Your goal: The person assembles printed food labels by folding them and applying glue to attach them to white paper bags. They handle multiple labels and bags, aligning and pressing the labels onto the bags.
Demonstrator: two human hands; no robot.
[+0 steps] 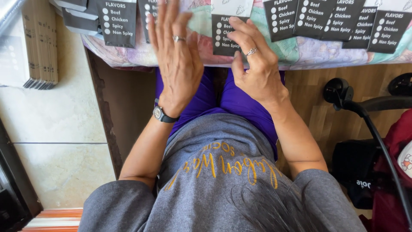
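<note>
Hands over near edge of pastel patterned cloth-covered table (300,53): left hand (176,64) flat, fingers spread, grasping nothing; right hand (257,71) loosely curled, touching black-and-white printed card label (225,32). More labels along edge. Wooden floor (313,111) right, pale tiles (56,120) left.

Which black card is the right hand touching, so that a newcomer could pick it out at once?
Start at the pastel patterned cloth along the top edge, where black cards hang in a row. The card sits near the middle, directly under the right hand. Unlike its neighbours, fingers cover part of it, and the left hand is just beside it.
</note>
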